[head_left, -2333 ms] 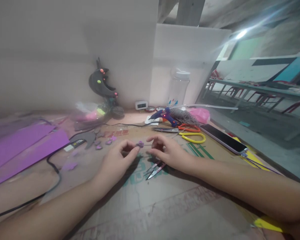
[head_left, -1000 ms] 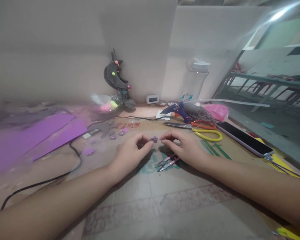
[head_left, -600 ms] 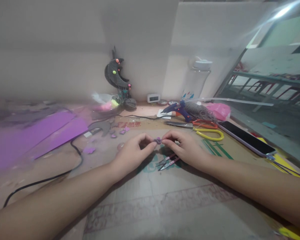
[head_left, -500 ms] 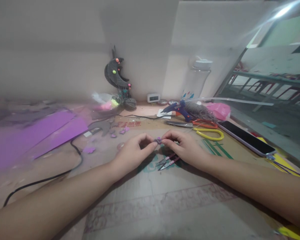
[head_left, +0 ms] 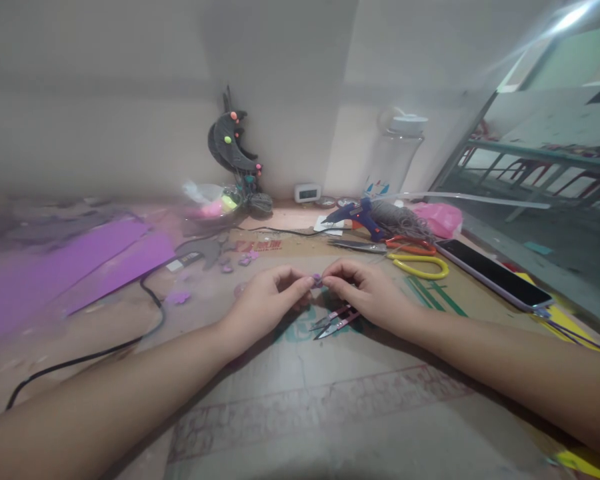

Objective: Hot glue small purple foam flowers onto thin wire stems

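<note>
A cardboard sheet (head_left: 300, 427) covers the table before a pale wall (head_left: 280, 67). Over it, your left hand (head_left: 267, 297) and right hand (head_left: 375, 293) nearly meet, each pinching a small purple flower (head_left: 317, 280) between thumb and forefinger. Thread snips (head_left: 336, 325) lie beneath your right hand; beyond lie scissors (head_left: 360, 247) and a blue glue gun (head_left: 359, 213).

I'm seeing matt printed cardboard (head_left: 330, 420) near, shiny metal blades on the snips (head_left: 331, 329), and a glossy screen on the phone (head_left: 493, 273) at right. Far bottle (head_left: 395, 160) looks clear plastic, yarn (head_left: 400, 220) rough and stringy. Tiny purple piece (head_left: 317, 279)? Too small on my feed to call its finish.
</note>
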A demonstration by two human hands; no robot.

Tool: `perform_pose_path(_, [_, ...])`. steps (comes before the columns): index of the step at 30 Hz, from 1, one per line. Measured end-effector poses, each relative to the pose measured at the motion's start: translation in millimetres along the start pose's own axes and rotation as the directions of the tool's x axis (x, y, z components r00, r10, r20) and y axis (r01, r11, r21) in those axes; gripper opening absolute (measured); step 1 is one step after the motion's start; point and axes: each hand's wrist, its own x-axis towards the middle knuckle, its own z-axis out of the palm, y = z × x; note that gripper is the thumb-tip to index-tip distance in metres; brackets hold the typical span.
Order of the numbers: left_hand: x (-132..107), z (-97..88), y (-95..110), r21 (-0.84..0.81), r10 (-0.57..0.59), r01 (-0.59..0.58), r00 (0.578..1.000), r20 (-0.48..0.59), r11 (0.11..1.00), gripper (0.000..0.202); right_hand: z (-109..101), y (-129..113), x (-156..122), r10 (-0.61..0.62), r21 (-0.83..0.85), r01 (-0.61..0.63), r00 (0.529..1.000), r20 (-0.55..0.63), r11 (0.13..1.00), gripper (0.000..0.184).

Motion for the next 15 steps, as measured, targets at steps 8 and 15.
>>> perform_pose_path(8, [0.8,-1.6,-1.7,0.076,0.000,0.002,1.000,-0.023,0.997,0.028,-3.7,3.3,-3.8,-0.277,-0.245,0.244,0.954,-0.111,0.938,0.015])
perform_pose_path(15, [-1.8,-0.9,0.3,0.059,-0.014,0.014,1.000,-0.009,0.998,0.032,-6.2,3.5,-0.5,-0.339,-0.347,0.301,0.939,-0.052,0.888,0.010])
